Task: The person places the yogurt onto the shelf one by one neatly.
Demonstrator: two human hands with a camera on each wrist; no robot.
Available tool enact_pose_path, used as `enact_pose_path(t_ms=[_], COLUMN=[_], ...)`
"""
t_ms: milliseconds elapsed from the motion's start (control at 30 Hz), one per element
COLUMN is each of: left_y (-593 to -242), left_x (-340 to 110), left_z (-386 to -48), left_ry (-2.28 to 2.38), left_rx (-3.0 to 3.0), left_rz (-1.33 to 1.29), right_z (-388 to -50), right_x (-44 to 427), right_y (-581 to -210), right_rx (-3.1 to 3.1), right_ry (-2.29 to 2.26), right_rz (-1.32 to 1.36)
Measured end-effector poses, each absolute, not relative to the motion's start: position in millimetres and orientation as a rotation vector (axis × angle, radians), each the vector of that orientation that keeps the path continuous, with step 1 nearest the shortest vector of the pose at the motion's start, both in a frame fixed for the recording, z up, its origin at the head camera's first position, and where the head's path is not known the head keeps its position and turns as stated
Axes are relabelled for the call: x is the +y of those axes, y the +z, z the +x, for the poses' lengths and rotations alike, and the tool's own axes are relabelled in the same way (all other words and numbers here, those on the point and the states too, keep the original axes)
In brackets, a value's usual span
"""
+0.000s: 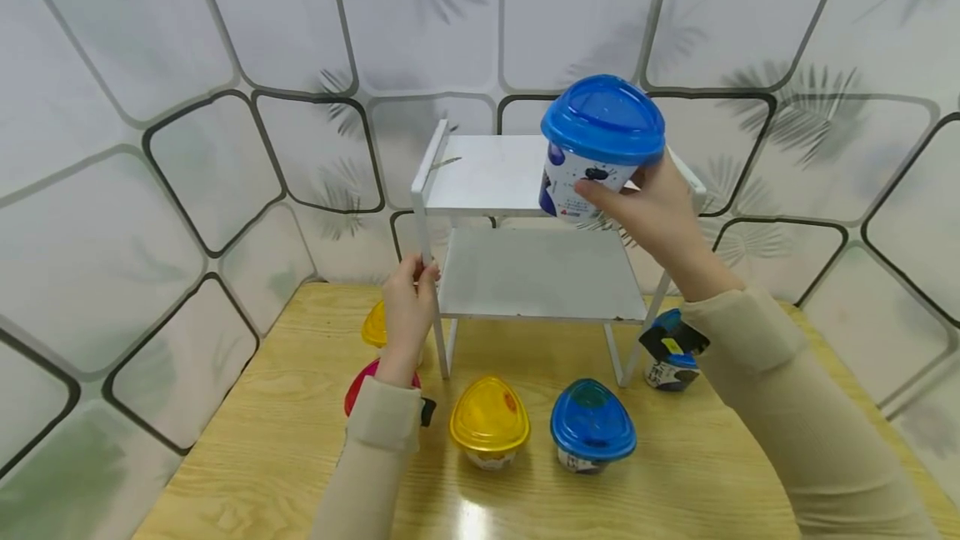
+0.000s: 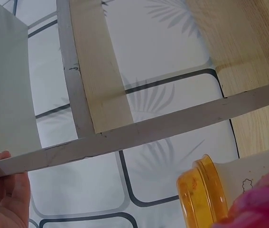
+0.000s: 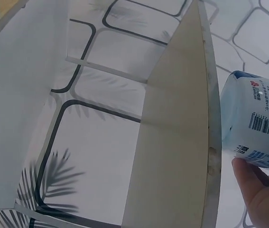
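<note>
High on the right in the head view, my right hand (image 1: 652, 202) grips a white tub with a blue lid (image 1: 603, 127), its thumb across the printed side. The tub is at the upper shelf (image 1: 487, 173) of a white two-tier rack; whether it touches the shelf cannot be told. In the right wrist view the tub's barcode side (image 3: 262, 114) faces the camera, with fingers of the right hand (image 3: 262, 199) beneath. My left hand (image 1: 408, 298) holds the rack's left upright (image 1: 422, 227). The left wrist view shows its fingers (image 2: 18, 190) curled round that bar.
Along the table (image 1: 262, 440) stand a yellow-lidded tub (image 1: 490, 415) and a blue-lidded tub (image 1: 592, 419) before the rack. A red-lidded tub (image 1: 360, 386) and another yellow-lidded tub (image 1: 373, 327) are partly behind the left arm. One more blue-lidded tub (image 1: 671, 365) is right of the rack.
</note>
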State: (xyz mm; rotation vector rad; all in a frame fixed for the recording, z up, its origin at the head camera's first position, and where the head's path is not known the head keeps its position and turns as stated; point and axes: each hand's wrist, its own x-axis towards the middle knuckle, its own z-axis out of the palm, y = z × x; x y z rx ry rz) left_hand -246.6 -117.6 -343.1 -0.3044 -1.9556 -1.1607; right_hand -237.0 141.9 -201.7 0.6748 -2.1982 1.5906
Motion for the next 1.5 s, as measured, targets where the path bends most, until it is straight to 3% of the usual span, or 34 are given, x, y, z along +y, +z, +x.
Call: enact_pose_path(t_ms=[1200,1500], left_y=[-344.6,-344.3], left_x=[-117.9,-118.4], left_z=[-246.3,-247.3], left_ry=[-1.155,-1.172], left_rx=[-1.949,-1.946], left_rz=[-0.325,-0.327], right_z=[-239.8,-240.6], right_x=[140.7,136.7], right_y=[-206.4,-210.1], right_rx=[-2.324,-2.257], right_ry=[1.516,1.497], right_rz=[0.514,0.585])
